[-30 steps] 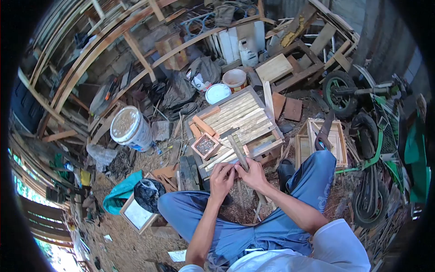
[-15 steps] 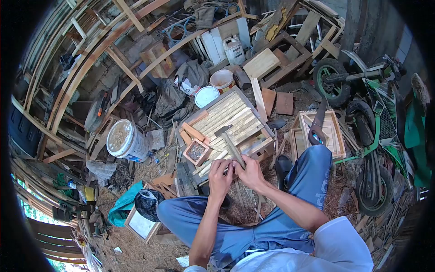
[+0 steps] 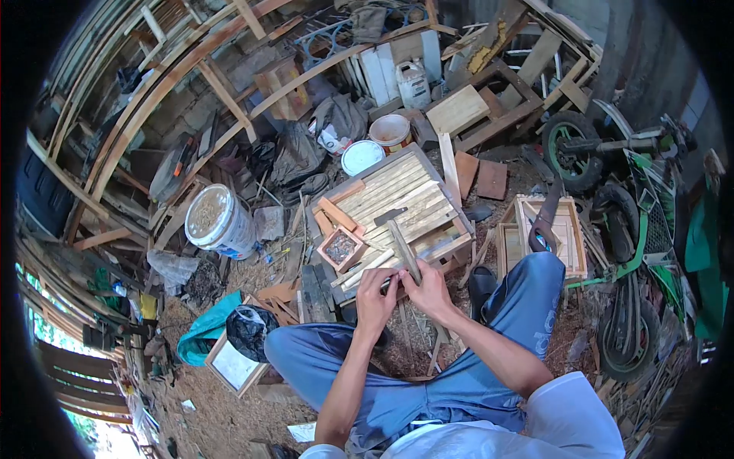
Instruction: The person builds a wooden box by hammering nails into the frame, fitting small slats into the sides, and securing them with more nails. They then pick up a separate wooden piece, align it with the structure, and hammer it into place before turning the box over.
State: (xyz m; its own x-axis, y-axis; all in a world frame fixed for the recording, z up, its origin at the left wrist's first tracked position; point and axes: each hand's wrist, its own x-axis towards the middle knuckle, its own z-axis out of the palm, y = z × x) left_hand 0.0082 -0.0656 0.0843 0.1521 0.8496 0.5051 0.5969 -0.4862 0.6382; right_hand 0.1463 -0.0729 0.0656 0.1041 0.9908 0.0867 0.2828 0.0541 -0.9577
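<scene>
My right hand (image 3: 428,291) is closed around the wooden handle of a hammer (image 3: 404,251). The dark hammer head lies over the slatted wooden work surface (image 3: 417,183), pointing away from me. Beside it, my left hand (image 3: 375,294) is closed at the near edge of the surface, thumb and fingers pinched together close to the right hand. What sits in that pinch is too small to make out. Just past the left hand stands a small wooden box (image 3: 342,249) with small dark pieces inside. Pale wooden strips (image 3: 367,268) lie between box and hands.
To the left stands a white bucket (image 3: 222,222) filled with sawdust-like material. On the right, a handsaw (image 3: 544,222) rests on a wooden crate (image 3: 577,245), near a green motorbike (image 3: 634,222). A white-lidded bucket (image 3: 362,157) stands behind the work surface. Scrap wood and shavings cover the ground.
The view has shifted slightly, so the scene sits a little further right and lower. Both hands keep nearly the same pose, with the hammer still in my right hand.
</scene>
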